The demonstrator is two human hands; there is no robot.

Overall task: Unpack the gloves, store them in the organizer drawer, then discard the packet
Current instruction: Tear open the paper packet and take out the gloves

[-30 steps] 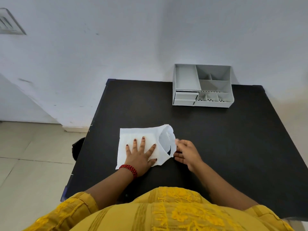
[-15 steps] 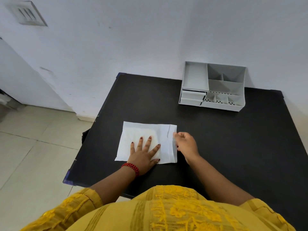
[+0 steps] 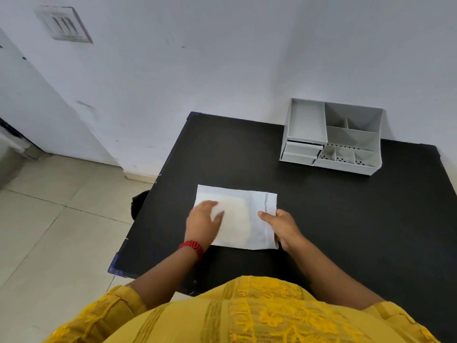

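Note:
A white paper packet [image 3: 247, 233] lies flat on the black table [image 3: 346, 219], near its front left. A paler bulge [image 3: 235, 214] shows through its middle, which may be the gloves inside. My left hand [image 3: 204, 220] lies on the packet's left part; it is blurred and its fingers look curled. My right hand [image 3: 282, 226] pinches the packet's right edge, thumb on top. The grey organizer [image 3: 306, 122] stands at the back right against the wall, with two small drawers [image 3: 301, 152] shut at its front left.
The table's left edge [image 3: 148, 199] drops to a tiled floor [image 3: 49, 231]. A dark object [image 3: 138, 204] sits below that edge. A white wall runs behind the table, with a switch plate [image 3: 64, 24] at the upper left.
The packet's raised right flap has been laid flat. My left hand went from flat with spread fingers to curled, further left. My right hand now grips the right edge. The camera turned left.

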